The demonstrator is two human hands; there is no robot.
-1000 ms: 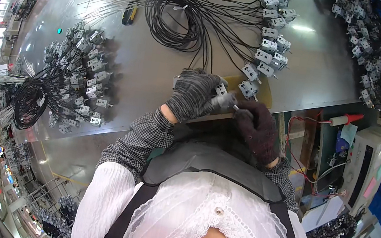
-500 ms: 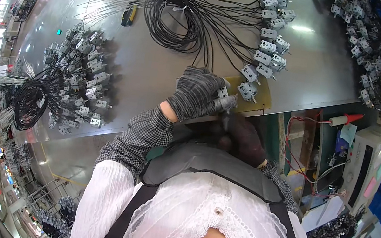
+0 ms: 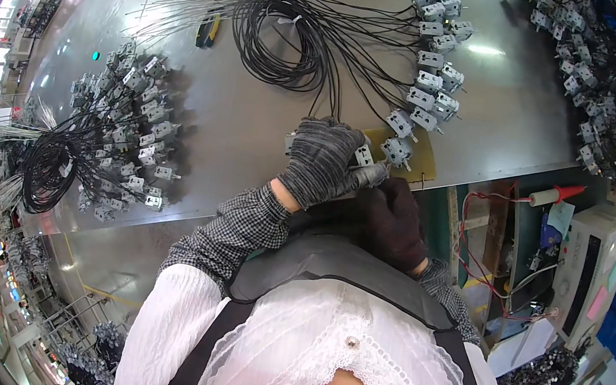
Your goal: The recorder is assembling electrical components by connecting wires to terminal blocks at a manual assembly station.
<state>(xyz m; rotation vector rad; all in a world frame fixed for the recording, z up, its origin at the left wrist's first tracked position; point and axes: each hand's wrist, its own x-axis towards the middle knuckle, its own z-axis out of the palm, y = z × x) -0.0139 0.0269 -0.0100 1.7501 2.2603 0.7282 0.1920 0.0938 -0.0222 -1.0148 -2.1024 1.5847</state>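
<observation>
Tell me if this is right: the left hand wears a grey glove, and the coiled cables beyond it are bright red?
Not quite: the coiled cables are black, not bright red, as the head view shows. They do lie beyond the grey-gloved left hand.

Sm. grey unit [image 3: 363,156], partly hidden, in L fingers [image 3: 367,175].

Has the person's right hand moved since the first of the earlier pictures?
Yes: the right hand has moved to the left, farther from the red-tipped tool.
</observation>
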